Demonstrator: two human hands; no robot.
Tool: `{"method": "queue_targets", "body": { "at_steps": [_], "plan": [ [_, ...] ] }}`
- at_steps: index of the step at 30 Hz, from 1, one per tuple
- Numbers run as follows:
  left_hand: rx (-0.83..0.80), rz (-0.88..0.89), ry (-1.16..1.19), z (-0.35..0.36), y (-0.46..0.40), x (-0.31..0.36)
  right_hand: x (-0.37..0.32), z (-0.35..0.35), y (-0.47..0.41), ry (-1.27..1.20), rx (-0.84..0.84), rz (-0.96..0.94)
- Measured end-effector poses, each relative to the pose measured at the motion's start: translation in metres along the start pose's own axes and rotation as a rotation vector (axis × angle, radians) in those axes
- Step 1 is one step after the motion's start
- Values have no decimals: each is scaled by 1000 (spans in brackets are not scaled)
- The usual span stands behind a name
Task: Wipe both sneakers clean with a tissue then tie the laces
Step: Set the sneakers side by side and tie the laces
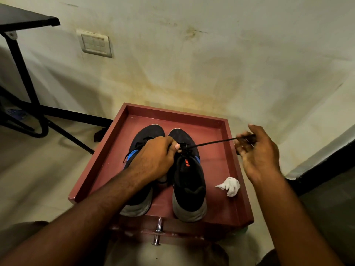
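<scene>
- Lace [213,142] of the right-hand sneaker [189,175], on the red tray [221,169], is judged thin, limp and light; it is best gripped near its end.
- It is pulled taut: pinched by the right hand [257,150], pinned at the eyelets by the left hand [153,156].
- The left-hand sneaker [142,137] is largely hidden; its lace state cannot be told.
- The crumpled tissue [229,186] lies beside.

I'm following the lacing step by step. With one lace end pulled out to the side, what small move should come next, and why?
Probably bring the right hand back toward the right sneaker to form a loop. It holds the lace taut, out to the side, while the left hand pinches the crossing; no bow shows yet.
</scene>
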State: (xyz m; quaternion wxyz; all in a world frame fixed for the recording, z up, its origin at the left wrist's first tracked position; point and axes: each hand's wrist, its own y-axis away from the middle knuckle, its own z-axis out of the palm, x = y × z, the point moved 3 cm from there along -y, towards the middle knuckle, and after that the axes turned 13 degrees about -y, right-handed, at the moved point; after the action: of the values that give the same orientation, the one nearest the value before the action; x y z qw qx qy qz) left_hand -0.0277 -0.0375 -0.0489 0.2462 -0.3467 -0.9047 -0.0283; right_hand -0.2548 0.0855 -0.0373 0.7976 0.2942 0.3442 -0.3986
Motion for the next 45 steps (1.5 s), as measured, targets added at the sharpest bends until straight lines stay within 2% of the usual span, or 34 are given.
{"method": "queue_targets", "body": {
  "at_steps": [1,3,5,6,7,8,10,11,12,15,17,21,25,27,31,33,35,38,40,43,45],
  "plan": [
    [0,-1,-3,0,0,0,-5,-11,-7,159,101,-105],
    [4,-2,-10,1,0,1,-10,-26,-14,697,222,-310],
    [11,-3,-14,2,-1,3,-10,-22,-8,1100,136,-583],
    [13,-2,-11,2,-1,3,-7,-14,-2,1142,-8,-690],
    [14,-2,-5,2,-1,4,-1,-4,5,1106,-206,-697],
    [15,-1,2,2,-1,5,8,4,13,1058,-414,-592],
    [23,-2,10,2,0,6,34,17,35,1019,-754,-256],
    [26,-3,16,2,0,6,46,19,41,1058,-854,-164],
    [27,-5,25,1,0,5,56,20,45,1119,-904,-166],
    [26,0,42,-1,1,2,59,25,40,1167,-823,-373],
    [17,31,77,-2,0,0,52,26,36,1108,-756,-411],
    [83,100,60,-10,-3,0,43,23,32,949,-692,-257],
    [149,169,-22,-18,-6,-1,30,21,31,809,-741,-115],
    [133,177,-148,-16,-10,-6,25,17,26,869,-698,-116],
    [-39,97,-394,-17,-13,-20,19,0,10,1261,-545,-167],
    [-74,58,-393,-23,-9,-25,18,-3,9,1231,-528,-83],
    [-61,-13,-188,-30,-5,-29,17,0,12,951,-505,57],
    [-125,-127,517,-32,1,-23,16,14,19,455,-496,233],
    [-176,-149,909,-26,3,-11,19,21,24,220,-520,314],
    [-165,-125,1137,-16,2,-2,24,28,32,52,-545,337],
    [-106,-77,1153,-10,1,0,28,30,35,114,-529,262]
  ]
}}
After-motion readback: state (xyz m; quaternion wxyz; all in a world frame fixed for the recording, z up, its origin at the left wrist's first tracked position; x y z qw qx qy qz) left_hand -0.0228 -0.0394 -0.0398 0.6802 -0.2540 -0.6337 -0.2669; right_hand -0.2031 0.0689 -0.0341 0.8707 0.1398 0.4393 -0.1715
